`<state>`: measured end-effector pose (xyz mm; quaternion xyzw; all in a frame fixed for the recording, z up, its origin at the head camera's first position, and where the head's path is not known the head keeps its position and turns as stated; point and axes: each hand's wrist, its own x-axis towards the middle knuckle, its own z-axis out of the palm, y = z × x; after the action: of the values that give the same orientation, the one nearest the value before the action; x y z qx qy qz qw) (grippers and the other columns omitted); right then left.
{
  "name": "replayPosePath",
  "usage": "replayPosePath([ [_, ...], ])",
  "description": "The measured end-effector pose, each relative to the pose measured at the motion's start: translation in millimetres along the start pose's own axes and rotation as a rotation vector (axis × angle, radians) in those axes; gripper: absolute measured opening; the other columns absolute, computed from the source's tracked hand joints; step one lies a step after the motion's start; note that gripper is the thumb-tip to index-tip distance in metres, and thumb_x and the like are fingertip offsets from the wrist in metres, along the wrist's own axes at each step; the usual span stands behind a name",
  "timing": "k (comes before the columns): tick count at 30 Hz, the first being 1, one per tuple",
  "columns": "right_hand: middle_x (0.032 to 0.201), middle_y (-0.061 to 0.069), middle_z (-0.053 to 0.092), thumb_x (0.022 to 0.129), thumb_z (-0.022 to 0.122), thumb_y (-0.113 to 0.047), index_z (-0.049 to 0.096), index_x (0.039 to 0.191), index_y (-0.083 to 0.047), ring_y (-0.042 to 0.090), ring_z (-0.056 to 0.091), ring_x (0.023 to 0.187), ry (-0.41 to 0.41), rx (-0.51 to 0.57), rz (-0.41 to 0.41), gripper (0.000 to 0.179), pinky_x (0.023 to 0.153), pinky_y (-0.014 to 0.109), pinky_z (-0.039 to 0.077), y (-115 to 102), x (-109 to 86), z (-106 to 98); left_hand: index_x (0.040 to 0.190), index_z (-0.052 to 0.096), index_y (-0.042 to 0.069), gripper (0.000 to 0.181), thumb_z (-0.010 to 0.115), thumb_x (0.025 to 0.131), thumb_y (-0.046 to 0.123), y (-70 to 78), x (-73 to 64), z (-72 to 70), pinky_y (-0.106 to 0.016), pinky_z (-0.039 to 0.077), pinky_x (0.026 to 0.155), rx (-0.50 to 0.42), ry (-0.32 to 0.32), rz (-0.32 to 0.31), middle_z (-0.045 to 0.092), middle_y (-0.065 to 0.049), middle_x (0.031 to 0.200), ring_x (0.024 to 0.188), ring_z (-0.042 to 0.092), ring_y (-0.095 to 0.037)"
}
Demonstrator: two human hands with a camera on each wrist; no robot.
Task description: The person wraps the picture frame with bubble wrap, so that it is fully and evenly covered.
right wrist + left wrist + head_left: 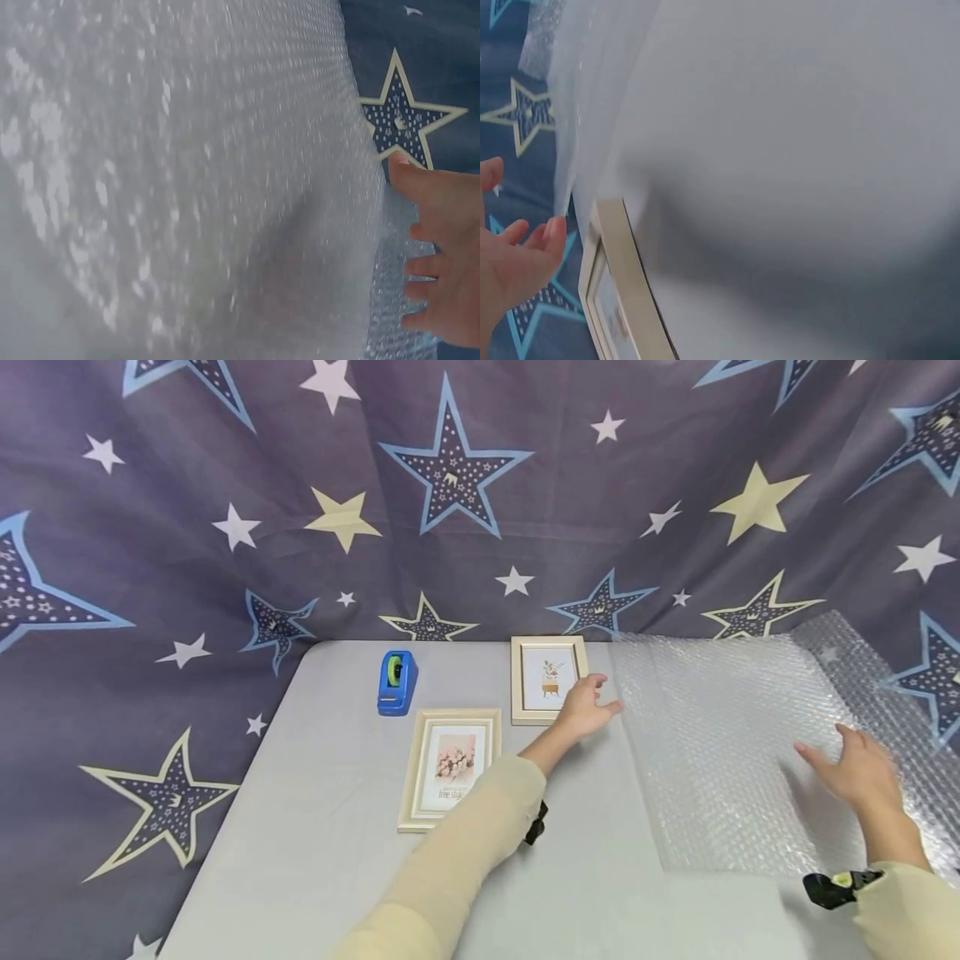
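A sheet of clear bubble wrap [720, 752] lies over the right side of the table, its far right part up against the curtain. Above it hovers my right hand [862, 772], fingers spread and holding nothing. My left hand [585, 708] is over the right edge of a small picture frame [527, 710] with a potted-plant print, near the wrap's left edge; its fingers are loosely bent around nothing. The left wrist view shows the hand [517, 266] apart from the frame's corner. Nearer me, my left sleeve partly covers a larger picture frame [418, 777] with a pink flower print.
A blue tape dispenser [397, 689] with a green roll stands at the back left of the grey-white table [300, 827]. Behind the table hangs a dark curtain [555, 510] printed with stars. A dark wrist camera [832, 889] sits below the right hand.
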<state>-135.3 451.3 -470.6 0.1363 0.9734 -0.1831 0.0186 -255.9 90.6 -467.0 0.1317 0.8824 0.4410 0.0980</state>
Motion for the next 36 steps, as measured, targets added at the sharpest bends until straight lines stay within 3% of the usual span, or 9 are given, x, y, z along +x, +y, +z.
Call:
replayPosePath([
  [6, 0.142, 0.048, 0.013, 0.096, 0.038, -0.055, 0.01, 0.145, 0.015, 0.066, 0.017, 0.128, -0.022, 0.006, 0.084, 0.09, 0.104, 0.072, 0.021, 16, -6.9, -1, 0.139, 0.045, 0.003, 0.054, 0.062, 0.092, 0.023, 10.3, -3.2, 17.6, -0.029, 0.05, 0.1, -0.026, -0.007, -0.048, 0.056, -0.014, 0.135, 0.12, 0.059, -0.025],
  [12, 0.14, 0.05, 0.013, 0.097, 0.038, -0.054, 0.009, 0.145, 0.015, 0.067, 0.017, 0.126, -0.049, 0.023, 0.136, 0.089, 0.1, 0.074, 0.024, 28, -13.7, 1, 0.139, 0.044, 0.005, 0.056, 0.062, 0.092, 0.026, 17.2, -8.3, 31.5, -0.032, 0.05, 0.102, -0.088, -0.023, -0.199, 0.059, -0.013, 0.134, 0.122, 0.059, -0.026],
  [18, 0.136, 0.05, 0.018, 0.097, 0.037, -0.055, 0.011, 0.145, 0.014, 0.066, 0.02, 0.125, -0.068, 0.026, 0.181, 0.088, 0.098, 0.074, 0.028, 30, -16.6, 6, 0.137, 0.046, 0.003, 0.057, 0.068, 0.087, 0.021, 21.5, -13.6, 41.6, -0.03, 0.053, 0.094, -0.196, -0.035, -0.316, 0.072, -0.012, 0.11, 0.106, 0.068, -0.023],
  [22, 0.13, 0.05, 0.027, 0.097, 0.037, -0.052, 0.02, 0.141, 0.016, 0.065, 0.028, 0.119, -0.023, 0.005, 0.185, 0.083, 0.097, 0.071, 0.032, 27, -16.6, 8, 0.131, 0.051, -0.001, 0.053, 0.07, 0.084, 0.012, 24.9, -14.1, 45.4, -0.02, 0.054, 0.075, -0.279, -0.017, -0.331, 0.075, -0.015, 0.086, 0.087, 0.073, -0.027],
  [24, 0.128, 0.048, 0.033, 0.098, 0.038, -0.047, 0.025, 0.138, 0.018, 0.063, 0.033, 0.116, 0.016, 0.008, 0.206, 0.077, 0.098, 0.067, 0.033, 26, -16.4, 9, 0.127, 0.055, -0.003, 0.049, 0.072, 0.082, 0.008, 26.4, -13.8, 46.9, -0.017, 0.053, 0.064, -0.317, -0.018, -0.332, 0.075, -0.017, 0.083, 0.083, 0.074, -0.03],
  [29, 0.118, 0.039, 0.05, 0.097, 0.043, -0.026, 0.038, 0.13, 0.017, 0.055, 0.042, 0.111, 0.126, 0.062, 0.316, 0.055, 0.098, 0.058, 0.032, 19, -14.5, 13, 0.112, 0.066, 0.0, 0.036, 0.074, 0.077, 0.003, 26.6, -14.9, 47.6, -0.013, 0.046, 0.054, -0.282, -0.039, -0.311, 0.075, -0.015, 0.081, 0.066, 0.07, -0.021],
  [31, 0.109, 0.037, 0.054, 0.096, 0.043, -0.019, 0.045, 0.124, 0.016, 0.052, 0.046, 0.105, 0.183, 0.112, 0.351, 0.045, 0.095, 0.056, 0.031, 17, -13.6, 16, 0.104, 0.069, 0.001, 0.03, 0.074, 0.075, 0.002, 25.6, -16.5, 46.2, -0.012, 0.041, 0.053, -0.235, -0.05, -0.296, 0.074, -0.012, 0.08, 0.058, 0.061, -0.012],
  [33, 0.089, 0.034, 0.057, 0.096, 0.041, -0.015, 0.05, 0.12, 0.014, 0.049, 0.047, 0.098, 0.232, 0.181, 0.391, 0.039, 0.092, 0.055, 0.03, 14, -13.0, 17, 0.097, 0.07, 0.001, 0.024, 0.073, 0.074, 0.001, 23.8, -18.6, 44.9, -0.012, 0.04, 0.052, -0.215, -0.068, -0.284, 0.074, -0.011, 0.08, 0.054, 0.054, -0.006],
  [36, 0.052, 0.002, 0.048, 0.095, 0.039, -0.012, 0.055, 0.115, 0.012, 0.046, 0.047, 0.091, 0.298, 0.277, 0.433, 0.035, 0.094, 0.054, 0.028, 13, -13.6, 18, 0.089, 0.07, 0.0, 0.017, 0.073, 0.073, -0.002, 20.3, -22.4, 43.1, -0.013, 0.046, 0.052, -0.234, -0.094, -0.284, 0.074, -0.011, 0.081, 0.054, 0.053, -0.005],
])
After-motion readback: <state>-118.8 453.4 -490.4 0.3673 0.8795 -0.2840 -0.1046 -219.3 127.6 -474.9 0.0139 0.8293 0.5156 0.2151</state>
